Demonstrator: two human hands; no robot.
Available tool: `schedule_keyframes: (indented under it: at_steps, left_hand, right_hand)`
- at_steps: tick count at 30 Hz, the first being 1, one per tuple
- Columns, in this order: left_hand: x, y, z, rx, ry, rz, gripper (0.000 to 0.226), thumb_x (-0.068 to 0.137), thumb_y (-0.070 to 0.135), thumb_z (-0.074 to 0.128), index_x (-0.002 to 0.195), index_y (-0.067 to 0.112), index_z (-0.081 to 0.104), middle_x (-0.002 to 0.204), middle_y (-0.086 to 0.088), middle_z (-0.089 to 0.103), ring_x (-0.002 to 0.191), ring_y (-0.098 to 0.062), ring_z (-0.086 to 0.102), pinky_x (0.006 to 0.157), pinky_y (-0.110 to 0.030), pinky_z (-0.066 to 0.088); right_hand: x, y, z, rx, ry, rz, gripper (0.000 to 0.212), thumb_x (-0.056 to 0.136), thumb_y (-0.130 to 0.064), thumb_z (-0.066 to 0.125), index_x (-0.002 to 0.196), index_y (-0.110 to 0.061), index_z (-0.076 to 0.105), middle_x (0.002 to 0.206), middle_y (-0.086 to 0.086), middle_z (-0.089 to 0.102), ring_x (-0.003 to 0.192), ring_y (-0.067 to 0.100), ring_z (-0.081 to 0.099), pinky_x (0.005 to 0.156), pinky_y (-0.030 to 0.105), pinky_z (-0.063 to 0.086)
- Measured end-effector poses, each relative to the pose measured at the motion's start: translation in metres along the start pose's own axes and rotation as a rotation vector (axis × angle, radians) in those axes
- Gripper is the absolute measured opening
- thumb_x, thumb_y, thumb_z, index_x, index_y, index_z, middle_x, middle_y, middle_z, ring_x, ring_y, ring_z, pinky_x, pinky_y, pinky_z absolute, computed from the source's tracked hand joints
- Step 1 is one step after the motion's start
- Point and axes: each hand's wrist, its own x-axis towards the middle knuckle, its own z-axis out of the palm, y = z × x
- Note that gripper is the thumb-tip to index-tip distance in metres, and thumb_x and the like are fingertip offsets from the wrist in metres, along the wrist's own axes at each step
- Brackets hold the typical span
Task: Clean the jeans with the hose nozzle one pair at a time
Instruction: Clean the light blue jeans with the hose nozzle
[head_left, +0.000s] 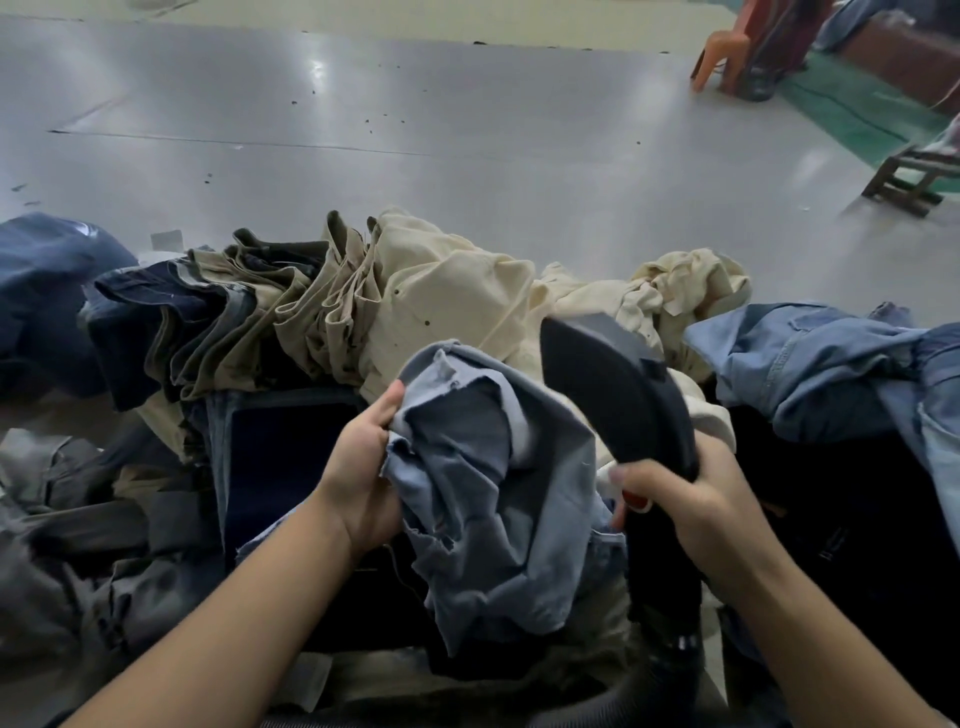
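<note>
A light blue pair of jeans (493, 483) with frayed edges hangs bunched in front of me. My left hand (361, 467) grips its left edge, thumb on top of the cloth. My right hand (685, 499) holds the black hose nozzle (613, 389) by its handle, with a red trigger part showing under the fingers. The nozzle's wide flat head points up and away, just right of the jeans and touching the fabric. Its hose (670, 639) runs down between my arms.
A stack of folded khaki, cream and dark denim trousers (311, 312) lies behind the hands on the grey table (415, 130). More blue jeans (810, 364) lie at right, grey ones (67, 519) at left. Chairs and a stool (904, 182) stand far right.
</note>
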Motion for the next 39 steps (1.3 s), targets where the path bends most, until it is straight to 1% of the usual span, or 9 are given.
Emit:
schedule_keyframes:
  at_steps: [6, 13, 18, 24, 26, 30, 32, 36, 39]
  left_hand:
    - [0.001, -0.003, 0.003, 0.035, -0.032, -0.055, 0.062, 0.096, 0.051, 0.039, 0.130, 0.003, 0.057, 0.133, -0.018, 0.056, 0.127, -0.030, 0.051, 0.111, -0.039, 0.036]
    - [0.014, -0.018, 0.020, 0.247, 0.318, -0.012, 0.058, 0.095, 0.054, 0.041, 0.118, 0.008, 0.067, 0.114, -0.016, 0.069, 0.104, -0.025, 0.067, 0.086, -0.034, 0.054]
    - [0.019, -0.007, 0.020, 0.938, 0.550, 0.139, 0.067, 0.091, 0.066, 0.038, 0.098, 0.008, 0.072, 0.094, -0.016, 0.074, 0.094, -0.029, 0.069, 0.096, -0.045, 0.050]
    - [0.012, 0.005, 0.011, 1.723, 0.559, 0.057, 0.068, 0.091, 0.064, 0.034, 0.081, 0.006, 0.068, 0.090, -0.015, 0.069, 0.088, -0.028, 0.064, 0.075, -0.033, 0.048]
    - [0.012, 0.006, 0.012, 1.554, 0.556, -0.003, 0.061, 0.090, 0.062, 0.045, 0.092, 0.005, 0.069, 0.093, -0.012, 0.070, 0.087, -0.024, 0.067, 0.077, -0.032, 0.052]
    - [0.029, 0.004, 0.013, 0.455, 0.411, 0.072, 0.051, 0.092, 0.053, 0.051, 0.103, 0.008, 0.070, 0.095, -0.017, 0.072, 0.079, -0.020, 0.070, 0.068, -0.029, 0.058]
    - [0.044, 0.006, 0.005, 0.239, 0.349, 0.124, 0.056, 0.093, 0.056, 0.044, 0.107, 0.010, 0.071, 0.101, -0.016, 0.072, 0.083, -0.021, 0.070, 0.072, -0.029, 0.059]
    - [0.064, -0.018, -0.022, 0.364, 0.246, 0.126, 0.037, 0.099, 0.032, 0.047, 0.131, 0.015, 0.056, 0.123, -0.009, 0.065, 0.109, -0.022, 0.065, 0.085, -0.032, 0.055]
    - [0.062, -0.040, -0.053, 0.891, 0.330, 0.061, 0.063, 0.088, -0.008, 0.053, 0.145, 0.013, 0.035, 0.132, -0.006, 0.058, 0.119, -0.021, 0.056, 0.100, -0.039, 0.047]
  right_hand:
    - [-0.016, 0.015, 0.016, -0.117, -0.149, 0.071, 0.012, 0.062, -0.014, 0.063, 0.064, -0.004, 0.056, 0.049, 0.006, 0.059, 0.045, 0.014, 0.058, 0.046, 0.026, 0.044]
    - [0.000, -0.002, 0.015, 0.017, 0.010, -0.003, 0.016, 0.067, -0.017, 0.066, 0.062, -0.005, 0.057, 0.049, 0.008, 0.061, 0.043, 0.016, 0.059, 0.045, 0.022, 0.046]
    - [-0.006, -0.003, 0.016, 0.032, 0.004, -0.017, 0.017, 0.066, -0.016, 0.066, 0.063, -0.001, 0.057, 0.049, 0.011, 0.060, 0.041, 0.014, 0.058, 0.043, 0.021, 0.045]
    - [-0.012, 0.003, 0.006, 0.002, 0.051, 0.046, 0.024, 0.062, -0.016, 0.066, 0.065, 0.005, 0.055, 0.050, 0.018, 0.060, 0.041, 0.018, 0.057, 0.042, 0.023, 0.046]
    - [-0.013, 0.004, 0.002, 0.010, 0.059, 0.047, 0.018, 0.062, -0.015, 0.065, 0.060, 0.000, 0.056, 0.049, 0.018, 0.059, 0.041, 0.018, 0.057, 0.042, 0.022, 0.046]
    - [-0.013, 0.006, -0.005, 0.041, 0.076, 0.053, 0.015, 0.060, -0.020, 0.070, 0.055, -0.008, 0.061, 0.049, 0.018, 0.060, 0.041, 0.020, 0.059, 0.043, 0.022, 0.046]
    - [-0.011, 0.008, -0.010, 0.018, 0.094, 0.050, 0.030, 0.054, -0.031, 0.072, 0.057, -0.004, 0.059, 0.050, 0.018, 0.061, 0.042, 0.019, 0.059, 0.044, 0.021, 0.046]
    - [-0.003, 0.013, -0.010, -0.023, 0.110, 0.079, 0.037, 0.055, -0.031, 0.071, 0.060, 0.002, 0.056, 0.050, 0.016, 0.062, 0.044, 0.020, 0.059, 0.045, 0.025, 0.047]
    - [0.000, 0.018, -0.004, -0.030, 0.105, 0.132, 0.022, 0.061, -0.021, 0.067, 0.063, -0.001, 0.057, 0.050, 0.015, 0.060, 0.043, 0.021, 0.058, 0.045, 0.029, 0.047]
